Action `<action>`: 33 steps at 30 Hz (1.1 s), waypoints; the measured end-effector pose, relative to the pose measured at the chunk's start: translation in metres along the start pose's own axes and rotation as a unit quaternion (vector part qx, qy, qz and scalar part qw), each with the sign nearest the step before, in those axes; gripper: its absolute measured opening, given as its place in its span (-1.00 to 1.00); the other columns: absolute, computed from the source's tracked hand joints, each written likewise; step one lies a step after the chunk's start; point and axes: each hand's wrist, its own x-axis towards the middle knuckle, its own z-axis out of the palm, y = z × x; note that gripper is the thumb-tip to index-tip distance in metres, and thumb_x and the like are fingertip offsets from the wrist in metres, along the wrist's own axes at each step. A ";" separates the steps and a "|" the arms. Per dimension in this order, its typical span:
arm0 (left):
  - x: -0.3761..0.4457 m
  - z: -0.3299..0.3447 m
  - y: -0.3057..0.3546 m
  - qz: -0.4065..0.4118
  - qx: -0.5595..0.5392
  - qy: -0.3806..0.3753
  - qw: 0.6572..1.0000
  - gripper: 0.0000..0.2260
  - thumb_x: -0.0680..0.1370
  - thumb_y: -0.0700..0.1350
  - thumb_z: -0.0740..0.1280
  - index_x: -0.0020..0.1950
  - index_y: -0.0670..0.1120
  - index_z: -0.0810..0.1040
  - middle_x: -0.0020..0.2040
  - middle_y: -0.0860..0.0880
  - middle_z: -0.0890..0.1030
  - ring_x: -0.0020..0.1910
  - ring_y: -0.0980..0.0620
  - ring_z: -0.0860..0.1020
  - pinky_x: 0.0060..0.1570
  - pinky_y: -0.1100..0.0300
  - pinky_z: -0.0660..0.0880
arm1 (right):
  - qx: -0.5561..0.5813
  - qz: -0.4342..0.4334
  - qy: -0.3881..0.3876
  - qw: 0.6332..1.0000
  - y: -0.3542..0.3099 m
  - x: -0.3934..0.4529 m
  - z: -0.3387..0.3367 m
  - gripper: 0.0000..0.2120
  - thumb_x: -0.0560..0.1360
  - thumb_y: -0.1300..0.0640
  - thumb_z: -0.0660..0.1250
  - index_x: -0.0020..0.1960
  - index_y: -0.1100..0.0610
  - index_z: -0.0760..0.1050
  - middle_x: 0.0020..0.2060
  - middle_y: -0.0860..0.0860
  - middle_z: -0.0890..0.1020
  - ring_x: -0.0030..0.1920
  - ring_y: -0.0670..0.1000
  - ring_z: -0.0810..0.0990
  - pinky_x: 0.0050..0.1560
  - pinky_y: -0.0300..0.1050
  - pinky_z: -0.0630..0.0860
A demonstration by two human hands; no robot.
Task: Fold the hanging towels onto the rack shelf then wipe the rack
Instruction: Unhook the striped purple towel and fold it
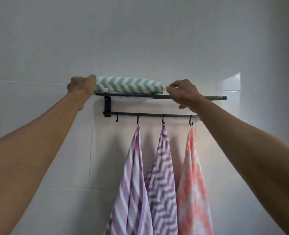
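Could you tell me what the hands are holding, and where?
Both hold the folded green towel on the shelf: left hand at its left end, right hand at its right end.

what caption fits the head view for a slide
Both hands set a folded green towel on the rack; three towels hang below.

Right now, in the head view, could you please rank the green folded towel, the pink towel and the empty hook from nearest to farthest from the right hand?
From the right hand:
1. green folded towel, on the shelf, at its fingertips.
2. pink towel, hanging below the hand.
3. empty hook, far left on the lower rail.
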 end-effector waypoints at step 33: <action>-0.048 0.187 -0.255 -0.039 0.038 -0.271 0.961 -0.68 0.47 0.14 0.47 0.15 0.02 0.66 0.03 -0.03 0.70 0.01 -0.06 0.65 0.08 0.03 0.61 | 0.075 0.097 -0.150 0.981 0.155 0.007 0.241 -0.47 0.54 -0.07 0.42 0.40 0.19 0.48 0.22 0.11 0.66 0.11 0.15 0.66 0.17 0.12 0.62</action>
